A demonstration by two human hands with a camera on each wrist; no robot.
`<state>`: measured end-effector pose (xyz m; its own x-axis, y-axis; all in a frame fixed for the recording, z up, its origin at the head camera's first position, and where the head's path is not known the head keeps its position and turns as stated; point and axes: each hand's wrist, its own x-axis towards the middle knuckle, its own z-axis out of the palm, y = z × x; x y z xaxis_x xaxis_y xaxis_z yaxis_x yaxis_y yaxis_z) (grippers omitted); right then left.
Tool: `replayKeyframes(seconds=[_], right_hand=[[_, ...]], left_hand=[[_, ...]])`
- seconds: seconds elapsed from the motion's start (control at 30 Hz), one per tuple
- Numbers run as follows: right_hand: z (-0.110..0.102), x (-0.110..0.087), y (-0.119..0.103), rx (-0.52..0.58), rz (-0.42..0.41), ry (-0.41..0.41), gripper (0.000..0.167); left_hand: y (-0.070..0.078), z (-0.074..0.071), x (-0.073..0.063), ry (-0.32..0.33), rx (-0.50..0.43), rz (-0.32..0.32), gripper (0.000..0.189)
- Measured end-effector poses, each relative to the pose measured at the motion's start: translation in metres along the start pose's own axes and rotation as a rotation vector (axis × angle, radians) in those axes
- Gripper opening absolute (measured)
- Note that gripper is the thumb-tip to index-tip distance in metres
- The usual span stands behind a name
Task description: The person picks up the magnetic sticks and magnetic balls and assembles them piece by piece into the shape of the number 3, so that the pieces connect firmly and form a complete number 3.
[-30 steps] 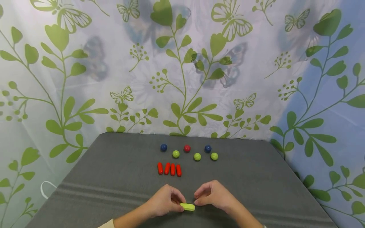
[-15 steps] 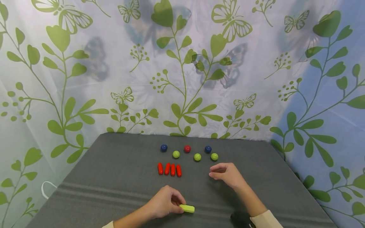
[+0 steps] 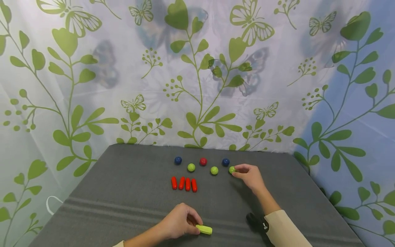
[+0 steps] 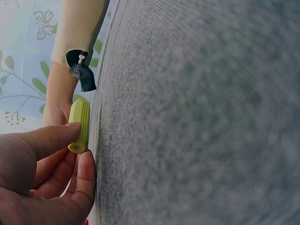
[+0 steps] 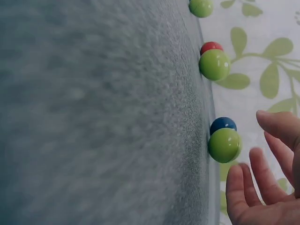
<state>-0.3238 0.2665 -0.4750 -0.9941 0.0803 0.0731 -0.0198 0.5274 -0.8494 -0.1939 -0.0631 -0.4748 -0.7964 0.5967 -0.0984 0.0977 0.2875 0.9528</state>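
My left hand (image 3: 182, 221) pinches a short yellow-green toy building rod (image 3: 204, 229) at one end, low over the table's near part. In the left wrist view the rod (image 4: 79, 125) shows lengthwise grooves and a grey dot in its end, with the thumb on its side. My right hand (image 3: 250, 176) reaches to the rightmost light green ball (image 3: 231, 169). Seen from the right wrist, its fingers are spread and loosely bent beside that ball (image 5: 225, 146), with a gap between. A blue ball (image 5: 223, 124) sits just behind it.
Two more light green balls (image 3: 214, 170) stand left of the right hand. Behind them are a red ball (image 3: 203, 161) and two blue balls (image 3: 178, 160). Several red rods (image 3: 188, 184) lie side by side on the grey table (image 3: 129, 192). A leaf-patterned curtain (image 3: 148, 82) hangs behind.
My right hand has moved away from beside the yellow-green rod, forward and right to the rightmost green ball. The left hand keeps the rod in nearly the same place.
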Motion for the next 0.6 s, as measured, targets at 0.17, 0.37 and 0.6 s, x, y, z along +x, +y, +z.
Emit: replayKeyframes(seconds=[0.17, 0.37, 0.6], right_hand=[[0.003, 0.013, 0.006, -0.027, 0.036, -0.011, 0.036], [0.006, 0.023, 0.010, -0.014, 0.059, -0.046, 0.046], [0.008, 0.028, 0.009, -0.016, 0.047, -0.058, 0.045]], left_hand=[[0.000, 0.000, 0.000, -0.005, -0.007, -0.003, 0.016], [-0.001, -0.001, 0.000, -0.003, -0.001, -0.007, 0.017], [0.000, 0.000, 0.000, -0.001, -0.003, -0.010, 0.017]])
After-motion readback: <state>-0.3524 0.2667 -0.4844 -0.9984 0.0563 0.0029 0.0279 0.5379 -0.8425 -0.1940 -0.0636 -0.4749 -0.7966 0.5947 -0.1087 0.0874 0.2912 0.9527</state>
